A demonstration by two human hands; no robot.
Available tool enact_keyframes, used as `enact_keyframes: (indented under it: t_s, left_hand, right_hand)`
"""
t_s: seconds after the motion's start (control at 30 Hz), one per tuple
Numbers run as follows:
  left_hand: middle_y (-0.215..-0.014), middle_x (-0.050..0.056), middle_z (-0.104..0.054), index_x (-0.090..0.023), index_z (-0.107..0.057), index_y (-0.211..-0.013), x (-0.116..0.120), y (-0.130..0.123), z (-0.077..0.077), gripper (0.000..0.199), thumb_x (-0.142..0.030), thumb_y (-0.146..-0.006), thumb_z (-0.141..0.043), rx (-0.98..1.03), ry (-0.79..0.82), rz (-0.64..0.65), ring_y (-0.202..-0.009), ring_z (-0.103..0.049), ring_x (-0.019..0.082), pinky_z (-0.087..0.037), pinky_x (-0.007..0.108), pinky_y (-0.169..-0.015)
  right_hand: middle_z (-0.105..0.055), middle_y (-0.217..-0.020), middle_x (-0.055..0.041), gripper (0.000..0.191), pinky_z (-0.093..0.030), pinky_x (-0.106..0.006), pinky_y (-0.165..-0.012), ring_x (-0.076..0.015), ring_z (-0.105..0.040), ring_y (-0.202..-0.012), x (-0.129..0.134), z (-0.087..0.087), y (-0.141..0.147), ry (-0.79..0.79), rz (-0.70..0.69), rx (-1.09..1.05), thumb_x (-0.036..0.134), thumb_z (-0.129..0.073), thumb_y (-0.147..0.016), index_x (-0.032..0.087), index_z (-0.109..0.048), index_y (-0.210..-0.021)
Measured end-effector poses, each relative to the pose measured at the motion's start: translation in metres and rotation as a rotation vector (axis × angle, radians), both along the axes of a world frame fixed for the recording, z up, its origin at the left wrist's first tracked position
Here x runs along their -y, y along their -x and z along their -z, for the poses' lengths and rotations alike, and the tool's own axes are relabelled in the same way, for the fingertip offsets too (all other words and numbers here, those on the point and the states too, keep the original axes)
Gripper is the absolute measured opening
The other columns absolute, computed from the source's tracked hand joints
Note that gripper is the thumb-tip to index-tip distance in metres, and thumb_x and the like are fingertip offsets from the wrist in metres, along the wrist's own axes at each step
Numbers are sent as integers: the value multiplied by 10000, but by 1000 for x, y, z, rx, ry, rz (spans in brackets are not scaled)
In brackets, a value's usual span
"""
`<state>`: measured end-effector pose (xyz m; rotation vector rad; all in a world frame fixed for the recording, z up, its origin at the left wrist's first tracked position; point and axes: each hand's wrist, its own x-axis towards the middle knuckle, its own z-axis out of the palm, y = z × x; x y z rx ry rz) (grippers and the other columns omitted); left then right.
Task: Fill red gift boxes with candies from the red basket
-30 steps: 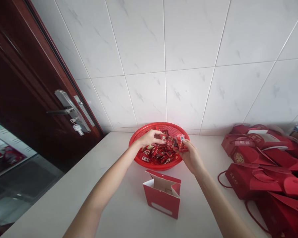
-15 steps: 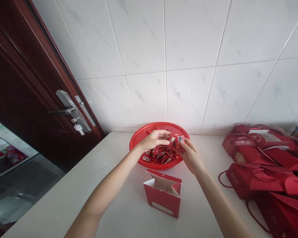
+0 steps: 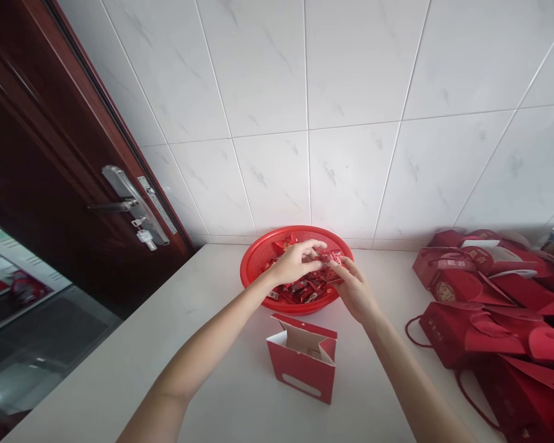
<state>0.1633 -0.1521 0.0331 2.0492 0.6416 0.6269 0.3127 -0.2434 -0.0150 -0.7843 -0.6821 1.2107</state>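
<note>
A red plastic basket [image 3: 249, 266] holds many small red wrapped candies [image 3: 300, 290]. Above its right half, my right hand [image 3: 352, 285] grips red candy packets [image 3: 330, 258] between thumb and fingers. My left hand [image 3: 297, 263] reaches in from the left, its fingers bent around the left side of the same packets; the fingertips partly overlap them. In front of the basket stands a red paper box [image 3: 302, 366], its top open and pale inside.
Several folded red gift boxes [image 3: 477, 332] with cord handles are piled at the right of the white table [image 3: 184, 344]. A tiled wall [image 3: 351, 178] rises behind. At the left is a dark red door [image 3: 37, 154] with keys [image 3: 145, 238] in its lock.
My left hand has moved slightly right, closer to my right hand and over the packets. The packets have turned, so their dark lettering no longer shows.
</note>
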Motion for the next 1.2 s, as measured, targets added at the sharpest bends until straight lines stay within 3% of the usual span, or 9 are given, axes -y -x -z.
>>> enact_keyframes:
  t_s: [0.1, 0.17, 0.27, 0.4, 0.5, 0.67, 0.93, 1.1, 1.2]
  left_hand:
    - [-995, 65, -745, -188, -561, -1412, -19, 8, -6, 568, -343, -881, -688, -42, 69, 74, -947, -699, 201, -543, 328, -858]
    - [-1065, 99, -746, -166, -604, -1358, -42, 15, -6, 505, -412, -918, -623, -102, 65, 17, -955, -700, 212, -542, 323, -834]
    - [-1022, 94, -757, -147, -714, -1155, -77, 25, 5, 373, -393, -911, -576, -360, -85, -160, -907, -683, 212, -520, 299, -774]
    - [-791, 32, -739, -180, -735, -755, -104, 32, 29, 167, -344, -727, -745, -606, -124, -184, -779, -653, 202, -467, 266, -686]
    - [-715, 8, -703, -198, -692, -658, -110, 33, 40, 167, -328, -646, -795, -778, -147, -205, -745, -639, 196, -439, 255, -659]
    - [-815, 22, -728, -206, -715, -739, -114, 30, 42, 168, -263, -600, -791, -1000, -131, -208, -765, -662, 219, -461, 258, -644]
    - [-1186, 109, -745, -218, -726, -1132, -111, 15, 42, 538, -252, -601, -805, -1169, -147, -215, -989, -709, 309, -557, 300, -747]
    - [-1177, 143, -737, -175, -712, -1148, -106, 9, 46, 514, -253, -655, -831, -1198, -159, -223, -1010, -711, 337, -583, 367, -804]
    - [-1162, 136, -720, -150, -684, -1184, -108, 10, 48, 443, -290, -782, -808, -1204, -142, -218, -989, -708, 302, -596, 417, -826]
  right_hand:
    - [-708, -769, 8, 413, -488, -320, -748, -177, -616, -747, 1, 0, 0, -3, -11, 5, 520, -932, -607, 245, -708, -818]
    - [-715, -767, 1, 419, -494, -327, -761, -182, -627, -749, 0, 1, 0, -5, -16, 3, 526, -934, -605, 241, -708, -812]
    - [-724, -785, -1, 412, -497, -326, -765, -180, -632, -752, -1, 3, -1, -5, -15, -5, 521, -934, -610, 238, -706, -805]
    - [-725, -792, -2, 403, -493, -311, -749, -174, -630, -758, -2, 4, -1, -6, -9, -5, 516, -933, -618, 234, -706, -795]
    - [-742, -823, -14, 405, -501, -312, -764, -181, -644, -780, -2, 4, 0, 2, -6, -11, 510, -937, -610, 233, -707, -793]
    - [-722, -783, -3, 407, -506, -312, -746, -180, -635, -763, -1, 3, -1, 15, -6, -7, 518, -937, -605, 235, -705, -784]
    - [-699, -770, 2, 401, -498, -301, -723, -175, -619, -759, -1, 4, -1, 16, -3, -2, 523, -937, -604, 240, -709, -774]
    - [-694, -773, 3, 409, -493, -292, -710, -170, -609, -753, -2, 5, -1, 19, 0, -8, 522, -940, -596, 237, -706, -773]
    - [-696, -779, 0, 405, -497, -302, -717, -174, -609, -746, -1, 5, -1, 27, 3, -8, 521, -936, -603, 238, -702, -773]
